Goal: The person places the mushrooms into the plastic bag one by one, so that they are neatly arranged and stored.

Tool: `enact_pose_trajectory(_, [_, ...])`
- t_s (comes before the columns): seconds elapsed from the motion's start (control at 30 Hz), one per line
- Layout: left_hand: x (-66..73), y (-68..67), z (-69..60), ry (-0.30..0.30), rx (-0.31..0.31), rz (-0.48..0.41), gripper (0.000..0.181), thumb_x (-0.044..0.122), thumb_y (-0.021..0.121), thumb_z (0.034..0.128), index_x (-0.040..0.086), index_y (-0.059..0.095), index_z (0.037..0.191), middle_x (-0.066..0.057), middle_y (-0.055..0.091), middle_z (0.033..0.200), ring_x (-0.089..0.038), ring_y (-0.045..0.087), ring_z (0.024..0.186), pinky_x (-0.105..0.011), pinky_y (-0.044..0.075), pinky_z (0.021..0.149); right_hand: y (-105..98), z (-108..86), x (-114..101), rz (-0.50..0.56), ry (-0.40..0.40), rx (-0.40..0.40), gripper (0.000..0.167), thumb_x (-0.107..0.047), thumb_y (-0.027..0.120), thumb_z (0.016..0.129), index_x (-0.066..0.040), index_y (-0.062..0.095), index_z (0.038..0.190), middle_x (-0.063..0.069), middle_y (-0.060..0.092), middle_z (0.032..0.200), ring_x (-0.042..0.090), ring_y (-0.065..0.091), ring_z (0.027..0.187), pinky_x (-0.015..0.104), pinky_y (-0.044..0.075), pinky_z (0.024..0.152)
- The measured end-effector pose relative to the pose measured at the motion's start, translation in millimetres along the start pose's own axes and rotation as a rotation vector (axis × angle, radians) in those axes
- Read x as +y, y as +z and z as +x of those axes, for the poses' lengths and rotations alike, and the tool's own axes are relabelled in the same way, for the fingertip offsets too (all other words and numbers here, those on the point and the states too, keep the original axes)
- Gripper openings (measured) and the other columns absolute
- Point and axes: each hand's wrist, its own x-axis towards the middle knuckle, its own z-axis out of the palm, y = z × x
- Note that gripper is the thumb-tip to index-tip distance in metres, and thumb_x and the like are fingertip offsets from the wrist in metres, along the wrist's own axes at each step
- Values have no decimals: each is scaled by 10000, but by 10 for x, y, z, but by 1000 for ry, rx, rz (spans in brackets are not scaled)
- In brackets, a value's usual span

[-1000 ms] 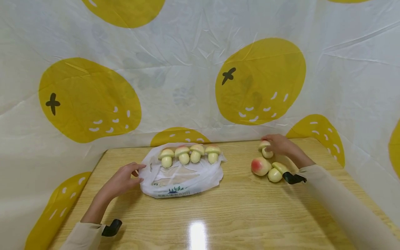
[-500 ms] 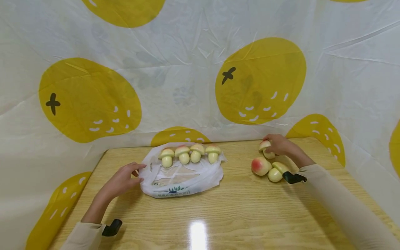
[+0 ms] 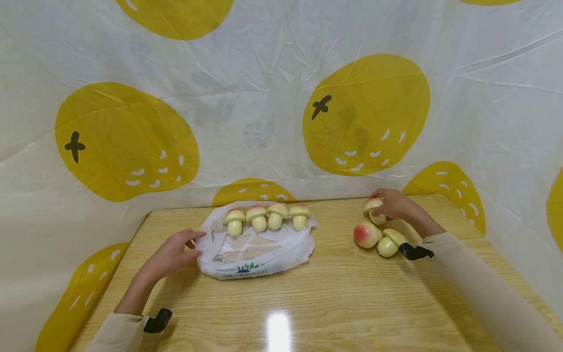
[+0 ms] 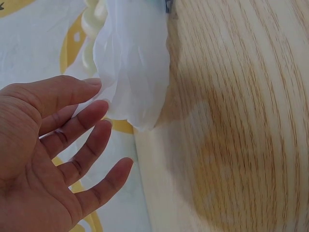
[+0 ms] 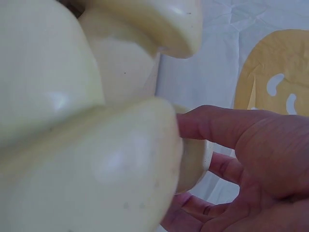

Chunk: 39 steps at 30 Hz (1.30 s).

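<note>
A white plastic bag (image 3: 281,254) with green print lies on the table, and a row of several cream mushroom models (image 3: 277,215) with red-blushed caps sits at its far side. My left hand (image 3: 176,249) is at the bag's left edge, thumb and fingers apart and loosely bent; the left wrist view shows the fingertips (image 4: 104,106) by the plastic. At the far right, my right hand (image 3: 396,203) grips a similar mushroom model (image 3: 371,204) between thumb and fingers. Two more lie just in front of it, one red-tipped (image 3: 365,235), one on its side (image 3: 387,247). They partly hide the grip in the right wrist view.
The wood-grain table (image 3: 325,303) backs onto a white cloth (image 3: 264,132) printed with big yellow fruits, which also hangs at both sides. A bright light reflection shows near the front. Black bands (image 3: 157,320) sit at both sleeve cuffs.
My right hand and the mushroom model in it shift only very slightly, with the stem tilting a little to the right. The left hand, the bag and the other models stay put.
</note>
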Motion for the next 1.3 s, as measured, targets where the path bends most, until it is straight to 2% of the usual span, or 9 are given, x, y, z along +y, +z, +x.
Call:
enact_pose_trajectory(0.2, [4,-6,-3,3,2,-3,444,43,736,891,-72,631,1307,-98,668,1086,-258,623,936,-461,546,807,-4,-13,-66,45,-31,22,546,-73,724,886,101,489,1347,275,607,1089,267,629,744,458,594,702])
enact_pose_trajectory(0.3, [5,-8,-4,8,6,-1,437,39,733,892,-71,634,1304,-108,672,1105,-255,622,935,-459,547,807,-2,-18,-109,51,-55,41,546,-88,728,888,86,496,1351,278,632,1092,248,632,733,447,592,694])
enact_pose_trajectory(0.53, [1,-2,-4,18,16,4,433,30,731,889,-73,638,1300,-107,673,1094,-242,619,923,-463,548,803,11,-38,-240,98,-70,63,527,-99,730,898,46,518,1358,319,585,1216,272,635,855,453,595,724])
enact_pose_trajectory(0.7, [2,2,1,6,16,5,445,35,741,883,-74,635,1302,-84,665,1058,-218,606,909,-405,541,778,11,-65,-338,127,-78,54,522,-114,719,920,28,515,1379,332,509,1304,303,624,953,446,598,771])
enact_pose_trajectory(0.9, [2,5,4,-9,13,-3,461,38,752,880,-78,628,1309,-77,660,1045,-204,603,902,-313,524,749,37,-88,-464,150,-114,44,550,-147,742,915,23,521,1389,333,480,1340,320,646,987,418,602,793])
enact_pose_trajectory(1.3, [-23,9,19,-16,7,-23,468,43,747,889,-74,619,1324,-72,653,1040,-199,595,907,-310,524,747,147,-53,-719,185,-152,-1,528,-137,747,910,-1,549,1381,300,498,1364,345,636,1060,464,593,831])
